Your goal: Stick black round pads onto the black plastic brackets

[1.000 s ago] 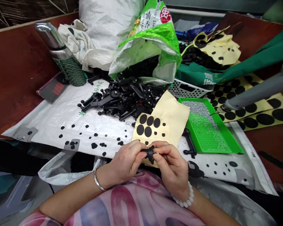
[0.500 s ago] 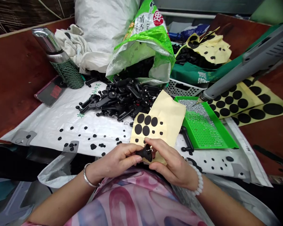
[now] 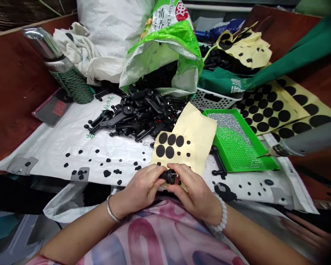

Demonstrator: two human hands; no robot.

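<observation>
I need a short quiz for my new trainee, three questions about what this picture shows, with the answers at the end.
1. True or false: the left hand holds a black part.
2. Choose one: what colour is the tray with the small silvery pieces?
a) red
b) green
c) white
3. Fill in: the pale yellow sheet nearest the black part shows ___ large black circles.

Key: 1. True. 2. b. 3. five.
</observation>
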